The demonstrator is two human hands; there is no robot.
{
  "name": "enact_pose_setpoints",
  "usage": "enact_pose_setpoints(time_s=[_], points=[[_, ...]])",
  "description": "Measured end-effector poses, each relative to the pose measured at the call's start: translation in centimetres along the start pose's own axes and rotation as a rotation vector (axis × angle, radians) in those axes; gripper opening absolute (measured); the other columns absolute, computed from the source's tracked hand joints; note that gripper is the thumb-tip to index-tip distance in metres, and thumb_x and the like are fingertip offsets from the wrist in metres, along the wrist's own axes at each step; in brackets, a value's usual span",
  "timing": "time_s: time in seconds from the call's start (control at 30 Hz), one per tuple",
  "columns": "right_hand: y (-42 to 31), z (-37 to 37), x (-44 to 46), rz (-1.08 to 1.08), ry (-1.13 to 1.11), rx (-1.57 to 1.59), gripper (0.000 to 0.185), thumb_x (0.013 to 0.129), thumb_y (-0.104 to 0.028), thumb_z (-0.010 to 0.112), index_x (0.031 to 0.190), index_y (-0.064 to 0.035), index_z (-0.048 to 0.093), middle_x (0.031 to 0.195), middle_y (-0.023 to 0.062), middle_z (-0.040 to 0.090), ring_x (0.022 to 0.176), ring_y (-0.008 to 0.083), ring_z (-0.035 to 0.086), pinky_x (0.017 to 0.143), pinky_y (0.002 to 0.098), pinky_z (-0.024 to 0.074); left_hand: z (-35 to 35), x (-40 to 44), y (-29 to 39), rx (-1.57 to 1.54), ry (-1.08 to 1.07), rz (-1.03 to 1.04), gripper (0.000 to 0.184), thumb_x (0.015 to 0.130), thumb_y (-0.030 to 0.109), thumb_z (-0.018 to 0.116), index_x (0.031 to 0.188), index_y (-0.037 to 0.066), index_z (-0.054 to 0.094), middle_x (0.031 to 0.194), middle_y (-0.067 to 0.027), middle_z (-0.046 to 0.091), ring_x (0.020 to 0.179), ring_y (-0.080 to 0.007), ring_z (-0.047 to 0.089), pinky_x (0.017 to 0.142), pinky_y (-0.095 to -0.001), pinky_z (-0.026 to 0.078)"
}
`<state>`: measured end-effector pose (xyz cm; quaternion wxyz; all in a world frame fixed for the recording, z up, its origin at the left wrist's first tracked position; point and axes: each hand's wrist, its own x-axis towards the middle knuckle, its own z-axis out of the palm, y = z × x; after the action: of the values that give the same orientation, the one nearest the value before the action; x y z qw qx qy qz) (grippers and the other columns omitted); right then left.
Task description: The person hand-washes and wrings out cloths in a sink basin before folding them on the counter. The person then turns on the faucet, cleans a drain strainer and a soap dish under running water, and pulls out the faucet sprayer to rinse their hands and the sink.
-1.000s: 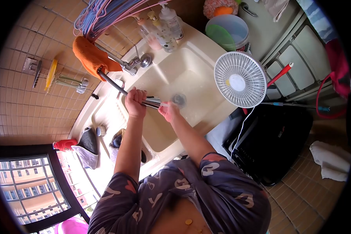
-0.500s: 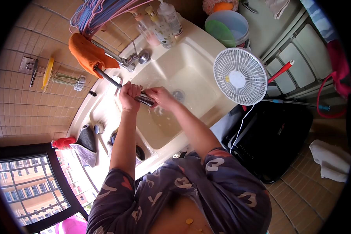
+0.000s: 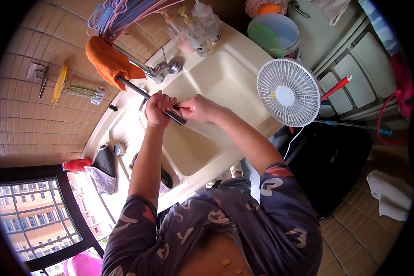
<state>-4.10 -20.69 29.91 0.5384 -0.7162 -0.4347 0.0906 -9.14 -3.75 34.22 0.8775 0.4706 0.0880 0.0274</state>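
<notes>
A dark grey tube [image 3: 135, 89] with a shiny end slants down from under an orange cloth [image 3: 108, 62] over the sink [image 3: 234, 85]. My left hand [image 3: 159, 109] is wrapped around it near its lower end. My right hand [image 3: 198, 109] is closed, its fingertips pinched against the tube's side just above the end; exactly what sits between them is partly hidden. Thin streaks of water seem to spray from the tube's end across the basin. Behind my hands is the metal faucet [image 3: 158, 71] with its round knob.
Pump bottles [image 3: 200, 37] stand on the sink's back corner. A white fan [image 3: 287, 94] and a bucket [image 3: 280, 30] are at the right. On the left ledge lie a grey cloth [image 3: 103, 172] and a small round brush [image 3: 119, 148]. Hangers [image 3: 117, 18] hang above the orange cloth.
My right hand has shifted slightly up and right, leaving the tube's end more exposed. Water streaks now show across the basin. The view has tilted slightly.
</notes>
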Motion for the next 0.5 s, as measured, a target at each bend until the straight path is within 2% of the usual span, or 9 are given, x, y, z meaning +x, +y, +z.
enact_pose_setpoints(time_s=[0.2,0.3,0.5], points=[[-0.29,-0.59,0.72,0.022,-0.049,-0.024,0.015,0.081,-0.022,0.067,0.080,-0.0069,0.066,0.073,0.0193,0.063,0.063,0.0398,0.058,0.061,0.0424,0.0491,-0.29,0.01,0.16,0.002,-0.018,-0.006,0.045,0.091,0.022,0.046,0.051,0.016,0.027,0.046,0.0008,0.029,0.051,-0.0152,0.032,0.075,-0.0345,0.039],[-0.11,-0.51,0.62,-0.051,-0.028,0.025,0.015,0.081,-0.022,0.067,0.082,-0.0076,0.068,0.072,0.0196,0.063,0.063,0.0392,0.059,0.062,0.0420,0.0497,-0.39,-0.14,0.20,-0.043,0.007,0.002,0.045,0.091,0.021,0.046,0.050,0.017,0.027,0.046,0.0007,0.029,0.051,-0.0152,0.032,0.074,-0.0343,0.039],[-0.63,-0.52,0.87,-0.008,-0.090,-0.011,0.013,0.080,-0.020,0.067,0.086,-0.0087,0.070,0.075,0.0195,0.064,0.065,0.0377,0.060,0.063,0.0405,0.0503,-0.31,-0.62,0.35,0.047,-0.005,-0.016,0.044,0.090,0.020,0.045,0.050,0.016,0.027,0.045,0.0004,0.029,0.051,-0.0157,0.033,0.074,-0.0341,0.039]])
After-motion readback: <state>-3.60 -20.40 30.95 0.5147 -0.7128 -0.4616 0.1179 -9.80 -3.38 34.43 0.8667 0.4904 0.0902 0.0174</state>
